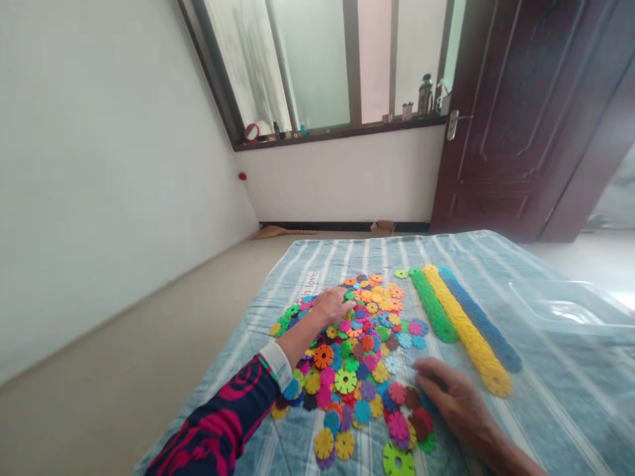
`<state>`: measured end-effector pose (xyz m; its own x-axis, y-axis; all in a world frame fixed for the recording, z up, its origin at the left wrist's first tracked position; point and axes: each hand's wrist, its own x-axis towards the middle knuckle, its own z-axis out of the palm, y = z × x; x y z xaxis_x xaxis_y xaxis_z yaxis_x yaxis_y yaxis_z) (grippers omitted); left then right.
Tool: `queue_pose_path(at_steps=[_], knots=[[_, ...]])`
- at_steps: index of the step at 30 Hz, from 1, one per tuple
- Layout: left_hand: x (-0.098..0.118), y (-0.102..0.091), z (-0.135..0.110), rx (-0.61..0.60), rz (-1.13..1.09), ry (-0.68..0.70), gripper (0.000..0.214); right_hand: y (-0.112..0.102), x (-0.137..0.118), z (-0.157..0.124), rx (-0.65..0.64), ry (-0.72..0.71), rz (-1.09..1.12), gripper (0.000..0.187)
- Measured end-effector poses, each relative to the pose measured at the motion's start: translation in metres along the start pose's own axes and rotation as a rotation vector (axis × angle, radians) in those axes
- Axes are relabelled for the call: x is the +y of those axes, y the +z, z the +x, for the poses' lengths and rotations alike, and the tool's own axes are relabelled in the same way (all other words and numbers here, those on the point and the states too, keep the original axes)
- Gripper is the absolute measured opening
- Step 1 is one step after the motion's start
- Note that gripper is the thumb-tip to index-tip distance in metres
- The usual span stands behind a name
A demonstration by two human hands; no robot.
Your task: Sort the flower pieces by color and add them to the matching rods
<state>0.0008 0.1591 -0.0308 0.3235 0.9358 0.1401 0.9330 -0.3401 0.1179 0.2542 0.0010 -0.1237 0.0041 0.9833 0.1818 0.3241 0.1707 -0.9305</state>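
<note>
A loose pile of notched plastic discs [346,381] in many colours lies on the striped cloth. My left hand [331,305] reaches over the far part of the pile, its fingers closed around a small green notched disc [349,296]. At the near right side of the pile is my right hand [454,396], with fingers loosely bent, slightly apart and nothing visible in them. Right of the pile lie three long rows of overlapping discs: a green row [432,305], a yellow row [466,330] and a blue row [481,320]. One yellow-green disc [401,274] sits by the green row's far end.
A clear plastic tray [570,307] rests on the cloth at the right. The blue-and-white striped cloth [560,396] covers the work surface. Beyond are a windowsill [342,132] with small items, a dark red door [516,119] and a white wall [99,165] at left.
</note>
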Motion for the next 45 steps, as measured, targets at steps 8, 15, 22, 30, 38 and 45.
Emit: queue_pose_path(at_steps=[8,15,22,30,38,45], knots=[[0.013,0.015,-0.055,0.016,-0.112,0.132,0.019,-0.002,-0.001,-0.002,0.009,0.011,-0.009,0.029],[-0.035,-0.002,-0.004,0.068,-0.059,-0.025,0.016,-0.002,-0.002,-0.002,0.01,0.019,-0.001,0.029],[-0.048,0.002,0.02,0.014,-0.076,-0.042,0.009,-0.001,-0.003,-0.002,-0.002,0.0,-0.011,0.026],[-0.05,-0.014,0.022,0.066,-0.262,-0.089,0.001,0.0,-0.007,0.0,-0.007,-0.019,-0.004,0.024],[0.031,-0.022,0.025,-0.058,-0.65,0.0,0.022,-0.001,-0.021,0.009,-0.011,-0.095,-0.027,0.02],[0.149,0.021,0.021,-0.203,-0.718,0.224,0.013,-0.003,-0.024,0.014,-0.017,-0.113,-0.025,0.021]])
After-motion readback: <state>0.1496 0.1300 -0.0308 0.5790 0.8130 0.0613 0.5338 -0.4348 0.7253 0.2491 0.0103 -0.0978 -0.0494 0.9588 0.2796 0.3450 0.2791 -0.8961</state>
